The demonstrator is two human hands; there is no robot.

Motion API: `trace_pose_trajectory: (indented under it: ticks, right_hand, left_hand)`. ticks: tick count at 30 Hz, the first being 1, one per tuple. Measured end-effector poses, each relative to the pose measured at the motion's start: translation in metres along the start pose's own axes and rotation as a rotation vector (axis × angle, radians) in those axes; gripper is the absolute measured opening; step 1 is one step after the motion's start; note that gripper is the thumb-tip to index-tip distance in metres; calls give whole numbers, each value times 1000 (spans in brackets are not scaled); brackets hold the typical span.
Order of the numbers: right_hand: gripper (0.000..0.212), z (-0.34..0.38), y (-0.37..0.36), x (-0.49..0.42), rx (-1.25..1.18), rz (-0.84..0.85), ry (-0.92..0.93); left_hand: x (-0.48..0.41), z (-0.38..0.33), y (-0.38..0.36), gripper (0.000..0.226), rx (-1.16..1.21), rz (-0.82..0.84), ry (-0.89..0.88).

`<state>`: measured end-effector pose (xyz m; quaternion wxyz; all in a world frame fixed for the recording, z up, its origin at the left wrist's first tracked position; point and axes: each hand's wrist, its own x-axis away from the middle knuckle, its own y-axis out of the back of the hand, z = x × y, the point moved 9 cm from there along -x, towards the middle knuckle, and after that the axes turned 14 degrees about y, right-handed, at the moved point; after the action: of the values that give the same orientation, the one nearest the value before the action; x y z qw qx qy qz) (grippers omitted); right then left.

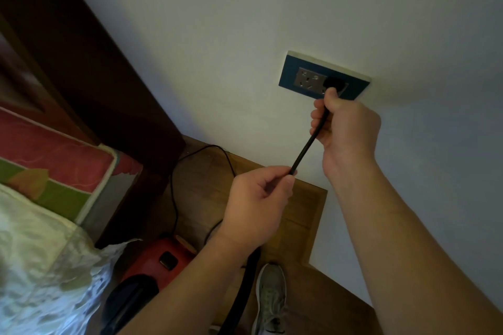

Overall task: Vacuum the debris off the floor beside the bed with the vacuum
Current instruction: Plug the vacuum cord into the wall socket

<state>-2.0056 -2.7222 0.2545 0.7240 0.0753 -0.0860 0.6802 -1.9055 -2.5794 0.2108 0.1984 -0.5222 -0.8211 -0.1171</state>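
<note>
Two bare forearms reach up from the bottom edge toward the wall. The left hand is curled on the black power cord, pinching it between thumb and forefinger above the floor. The right hand, higher and nearer the wall, grips the same cord just below its black plug, with the fingers wrapped round it and the thumb up against the plug's base. The cord runs taut and straight between the two hands. The plug sits at the right-hand outlet of a blue socket plate on the pale wall; whether its pins are fully home cannot be told.

Below the left forearm, the vacuum stands on the wooden floor beside the bed. It has a red body with a black switch, a darker part nearer the camera, and a thick black hose passing under the wrist. Slack cord loops over the floorboards toward the corner. A grey shoe is planted just right of the hose. The bed fills the left side, with a red and green mattress cover, a white lacy sheet over it, and a dark wooden headboard rising against the wall
</note>
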Motion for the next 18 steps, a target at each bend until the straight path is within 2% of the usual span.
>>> trace_pose_trajectory:
  ticks: [8,13,18]
  right_hand:
    - [24,6,5,-3,173,80,111]
    - [33,17,5,-3,378,149,258]
    - [38,23,4,-1,475,170,306]
  left_hand:
    - [4,1,-4,21,-87,-29,-22]
    - [9,-10,-1,29,-396,-97,-128]
    - [18,-18,-3,32,-513,-110,-205]
